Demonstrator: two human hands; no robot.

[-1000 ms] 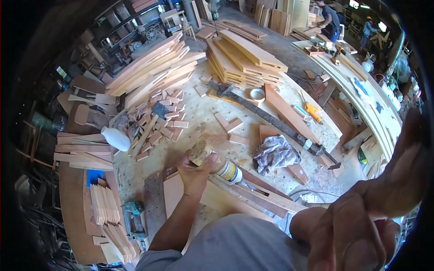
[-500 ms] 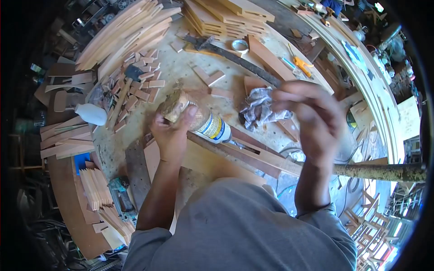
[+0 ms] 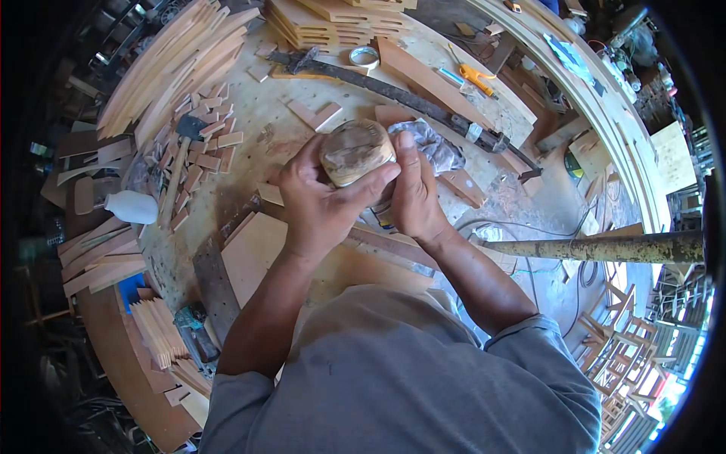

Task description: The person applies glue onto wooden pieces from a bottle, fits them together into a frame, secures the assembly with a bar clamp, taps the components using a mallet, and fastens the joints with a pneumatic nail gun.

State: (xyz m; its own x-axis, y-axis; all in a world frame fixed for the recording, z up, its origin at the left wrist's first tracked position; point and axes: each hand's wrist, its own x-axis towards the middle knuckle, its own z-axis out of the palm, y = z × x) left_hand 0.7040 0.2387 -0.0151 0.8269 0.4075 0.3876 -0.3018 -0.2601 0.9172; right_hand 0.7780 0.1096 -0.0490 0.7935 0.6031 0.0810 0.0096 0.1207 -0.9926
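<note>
A glue bottle, its rounded base stained brown, points up toward me between both hands. My left hand wraps round its left side, the thumb lying across the front. On the other side my right hand is closed against the bottle, thumb up. A bit of blue and yellow label shows under the right hand; the nozzle is hidden. Just behind the right hand lies a crumpled cloth. Below the hands a long wooden piece runs across the bench.
Small wood blocks and a mallet lie left, near a white jug. Stacked slotted boards, a long bar clamp, a tape roll and an orange-handled tool are behind. A rusty pipe juts in from the right.
My right hand has come in from the right and closed on the glue bottle. The bottle has turned so its base faces me. The view has shifted slightly.
</note>
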